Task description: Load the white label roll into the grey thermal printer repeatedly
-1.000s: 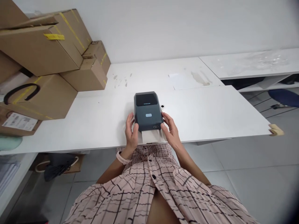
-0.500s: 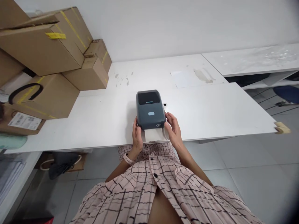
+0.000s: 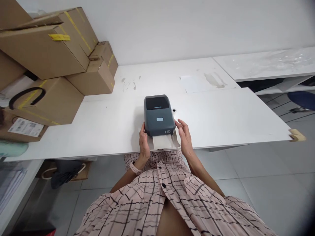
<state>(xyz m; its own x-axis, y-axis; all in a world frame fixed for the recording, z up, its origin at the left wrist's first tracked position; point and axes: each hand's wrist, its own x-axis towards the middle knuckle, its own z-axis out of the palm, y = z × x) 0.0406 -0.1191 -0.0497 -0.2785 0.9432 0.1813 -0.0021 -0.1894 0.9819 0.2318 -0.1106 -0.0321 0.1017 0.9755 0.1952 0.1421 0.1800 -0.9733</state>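
Note:
A dark grey label printer (image 3: 158,126) with a black window on top stands near the front edge of the white table. A strip of white label paper (image 3: 161,142) sticks out of its front slot. A clear, shiny sheet shows partly beneath the printer. My left hand (image 3: 144,144) is held along the printer's left side, its fingers stretched out and partly hidden behind the casing. Just off the front right corner is my right hand (image 3: 185,139), open, with the thumb apart from the casing and fingertips close to its side.
Stacked cardboard boxes (image 3: 41,52) fill the table's left end. Behind the printer's right side sits a small white round thing (image 3: 174,110) with a dark centre. A white paper sheet (image 3: 193,84) lies farther back. Foam padding (image 3: 297,134) covers the right corner.
My right hand has shifted slightly right, and its thumb has come away from the printer's corner. My left thumb has moved in closer along the left side. The printer stays in place.

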